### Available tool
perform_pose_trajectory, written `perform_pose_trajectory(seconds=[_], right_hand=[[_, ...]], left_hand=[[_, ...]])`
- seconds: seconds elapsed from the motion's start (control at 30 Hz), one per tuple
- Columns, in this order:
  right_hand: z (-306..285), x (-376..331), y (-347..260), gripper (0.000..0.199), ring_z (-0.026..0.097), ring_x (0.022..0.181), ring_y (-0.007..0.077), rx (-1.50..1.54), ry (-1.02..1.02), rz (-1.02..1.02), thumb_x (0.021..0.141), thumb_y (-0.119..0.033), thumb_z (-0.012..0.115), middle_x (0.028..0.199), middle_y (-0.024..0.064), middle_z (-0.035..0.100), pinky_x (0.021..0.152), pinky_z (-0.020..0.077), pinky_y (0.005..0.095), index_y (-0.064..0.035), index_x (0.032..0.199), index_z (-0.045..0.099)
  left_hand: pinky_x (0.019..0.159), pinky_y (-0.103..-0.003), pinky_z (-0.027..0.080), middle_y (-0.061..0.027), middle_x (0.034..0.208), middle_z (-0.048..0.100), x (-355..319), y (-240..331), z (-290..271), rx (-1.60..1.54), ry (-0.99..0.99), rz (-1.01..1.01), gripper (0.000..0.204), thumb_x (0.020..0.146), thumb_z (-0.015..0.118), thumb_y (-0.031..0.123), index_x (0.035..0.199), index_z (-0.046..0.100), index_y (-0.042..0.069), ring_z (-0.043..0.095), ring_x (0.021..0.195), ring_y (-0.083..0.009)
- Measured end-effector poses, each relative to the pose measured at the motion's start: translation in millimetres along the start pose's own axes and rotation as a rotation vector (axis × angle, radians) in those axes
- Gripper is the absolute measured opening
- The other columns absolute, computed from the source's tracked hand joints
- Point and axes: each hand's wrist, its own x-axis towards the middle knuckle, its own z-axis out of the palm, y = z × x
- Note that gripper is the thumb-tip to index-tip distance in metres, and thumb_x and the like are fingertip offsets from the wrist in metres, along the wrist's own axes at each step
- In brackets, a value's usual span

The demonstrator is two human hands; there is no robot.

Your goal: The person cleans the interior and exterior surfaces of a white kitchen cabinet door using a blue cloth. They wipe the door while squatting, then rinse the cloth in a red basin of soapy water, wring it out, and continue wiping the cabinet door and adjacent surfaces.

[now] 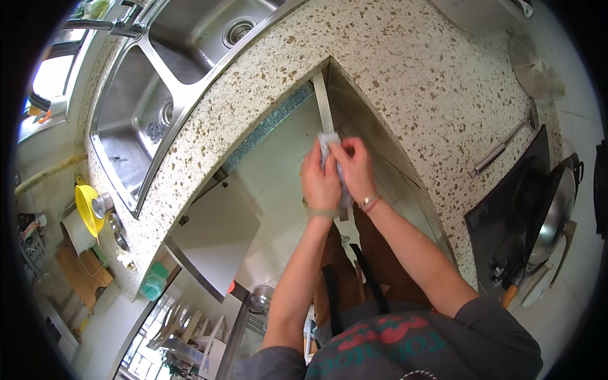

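Note:
Both of my hands are raised in front of me over the tiled floor, close together. My left hand (320, 182) and my right hand (356, 170) both grip a small white-grey cloth (327, 140), bunched between the fingers. The cloth's upper end shows above my fingers and a strip of it hangs down between my wrists. The hands are held just in front of the inner corner of the speckled stone counter (392, 69), not touching it.
A steel double sink (152, 95) with a tap is set in the counter at the left. A black hob (506, 221) with a wok and lid stands at the right. A yellow strainer (87, 206) and an open cabinet door (212, 237) lie lower left.

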Motion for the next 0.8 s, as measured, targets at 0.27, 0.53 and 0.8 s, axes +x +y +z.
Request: perform_pose_trajectory(seconds=[0.27,0.53,0.8], right_hand=[[-18.2,-61.2,52.7,0.025,0.059,0.077,0.0217,0.026,-0.084,0.019,0.083,-0.019,0.073,0.085,0.011,0.061,0.071,0.0487,0.0341,0.0009,0.087,0.059],[-4.9,14.7,0.8,0.032,0.06,0.078,0.0223,0.025,-0.046,0.028,0.086,-0.029,0.071,0.085,0.0127,0.062,0.072,0.0491,0.0341,0.0012,0.088,0.059],[-26.3,-49.8,52.0,0.033,0.06,0.078,0.0218,0.007,-0.111,0.044,0.086,-0.03,0.071,0.084,0.012,0.061,0.071,0.0487,0.0346,0.0012,0.085,0.059]], left_hand=[[0.094,-0.043,0.045,-0.0197,0.118,0.06,-63.1,-28.0,-6.4,0.119,-0.008,0.021,0.045,0.091,0.056,0.016,0.135,0.053,0.004,0.057,0.109,-0.0364],[0.092,-0.043,0.045,-0.0204,0.118,0.059,-0.7,-12.4,8.4,0.046,-0.003,0.03,0.043,0.094,0.054,0.019,0.135,0.053,0.005,0.056,0.109,-0.0375],[0.09,-0.044,0.046,-0.0219,0.118,0.058,-77.5,-28.3,-1.3,0.162,-0.024,0.019,0.044,0.095,0.053,0.02,0.135,0.052,0.004,0.056,0.107,-0.0392]])
